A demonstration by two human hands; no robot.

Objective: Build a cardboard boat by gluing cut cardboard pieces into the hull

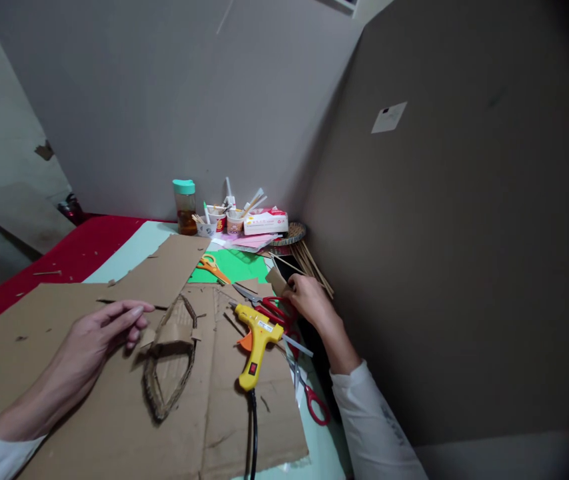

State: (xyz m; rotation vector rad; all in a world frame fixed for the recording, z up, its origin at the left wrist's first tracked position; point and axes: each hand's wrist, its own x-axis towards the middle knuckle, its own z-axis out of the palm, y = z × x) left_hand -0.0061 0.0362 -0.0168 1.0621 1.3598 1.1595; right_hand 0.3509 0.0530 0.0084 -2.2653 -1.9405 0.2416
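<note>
My left hand rests on a cardboard sheet, fingers stretched toward a boat-shaped cardboard piece and holding nothing. My right hand is at the table's right edge, fingers pinched on a small cardboard piece. Just left of that hand lie red-handled scissors and a yellow glue gun with a black cord.
A second pair of red scissors lies near my right sleeve. Orange scissors rest on green paper. A jar with a teal lid, cups of brushes and a box stand by the wall. Thin sticks lie to the right.
</note>
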